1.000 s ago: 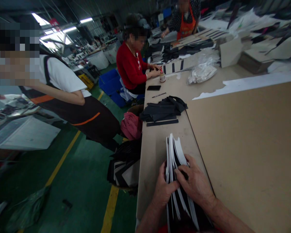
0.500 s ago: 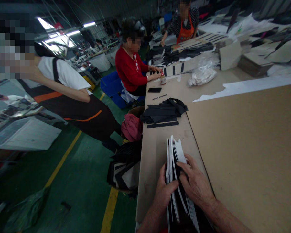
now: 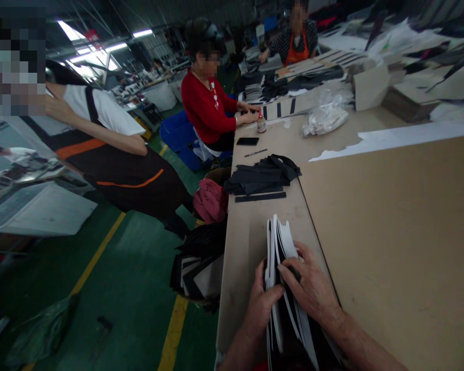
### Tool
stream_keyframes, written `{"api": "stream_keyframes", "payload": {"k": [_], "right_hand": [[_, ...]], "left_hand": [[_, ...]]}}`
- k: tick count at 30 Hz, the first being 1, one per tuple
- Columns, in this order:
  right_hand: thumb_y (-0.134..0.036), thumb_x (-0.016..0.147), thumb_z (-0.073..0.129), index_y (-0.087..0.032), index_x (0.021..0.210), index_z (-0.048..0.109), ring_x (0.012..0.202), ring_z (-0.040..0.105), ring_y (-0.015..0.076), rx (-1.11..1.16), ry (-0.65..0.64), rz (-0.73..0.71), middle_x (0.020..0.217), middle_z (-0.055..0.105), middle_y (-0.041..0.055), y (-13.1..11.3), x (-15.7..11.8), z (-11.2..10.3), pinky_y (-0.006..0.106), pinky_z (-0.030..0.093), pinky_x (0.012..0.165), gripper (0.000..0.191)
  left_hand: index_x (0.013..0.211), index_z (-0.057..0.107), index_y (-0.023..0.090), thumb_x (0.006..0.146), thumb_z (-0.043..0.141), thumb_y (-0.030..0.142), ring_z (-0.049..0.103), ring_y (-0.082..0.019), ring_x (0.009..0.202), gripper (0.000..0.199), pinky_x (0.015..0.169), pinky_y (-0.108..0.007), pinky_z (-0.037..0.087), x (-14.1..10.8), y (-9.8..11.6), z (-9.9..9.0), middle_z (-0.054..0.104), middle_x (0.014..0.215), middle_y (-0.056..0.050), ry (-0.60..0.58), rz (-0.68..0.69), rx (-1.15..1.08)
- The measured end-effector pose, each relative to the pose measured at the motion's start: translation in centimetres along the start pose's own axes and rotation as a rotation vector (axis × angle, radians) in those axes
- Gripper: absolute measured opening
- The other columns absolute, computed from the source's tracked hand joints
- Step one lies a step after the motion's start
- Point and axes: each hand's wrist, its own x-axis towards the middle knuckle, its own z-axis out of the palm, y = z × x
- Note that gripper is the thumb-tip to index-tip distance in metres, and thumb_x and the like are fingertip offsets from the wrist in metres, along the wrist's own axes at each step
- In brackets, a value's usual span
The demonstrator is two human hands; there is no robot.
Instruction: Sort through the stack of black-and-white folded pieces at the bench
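Both hands hold a stack of thin sheets (image 3: 288, 237), white-edged with black faces, standing on edge at the near end of the table. Wrapped around the left side of the stack is my left hand (image 3: 263, 299), its thumb pressed on the sheets' edges. My right hand (image 3: 313, 283) grips the right side, with its thumb and fingers in among the sheets where a dark gap parts them. The lower end of the stack runs out of view at the bottom. Beyond it lie a heap of black strips (image 3: 261, 175) and one separate black strip (image 3: 260, 197).
A phone (image 3: 248, 140), a pen (image 3: 255, 153) and a plastic bag (image 3: 327, 118) lie farther up the table (image 3: 394, 221). A person in red (image 3: 206, 105) works at its left edge; another in an apron (image 3: 135, 175) stands left. Filled boxes (image 3: 201, 278) stand on the floor beside the table.
My right thumb has shifted slightly left across the sheets' edges. Both hands keep their hold on the stack. The view has tilted a little.
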Motion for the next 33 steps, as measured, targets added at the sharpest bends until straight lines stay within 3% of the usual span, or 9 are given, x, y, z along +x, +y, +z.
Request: {"api": "stream_keyframes", "payload": {"k": [33], "right_hand": [[-0.037, 0.094, 0.049, -0.025, 0.094, 0.065, 0.115, 0.054, 0.0277, 0.015, 0.021, 0.057, 0.134, 0.043, 0.0094, 0.53, 0.23, 0.23, 0.047, 0.051, 0.096, 0.02]], "left_hand": [[0.139, 0.045, 0.021, 0.07, 0.069, 0.017, 0.059, -0.028, 0.124, 0.073, 0.105, -0.038, 0.046, 0.27, -0.16, 0.09, 0.065, 0.135, -0.007, 0.008, 0.012, -0.013]]}}
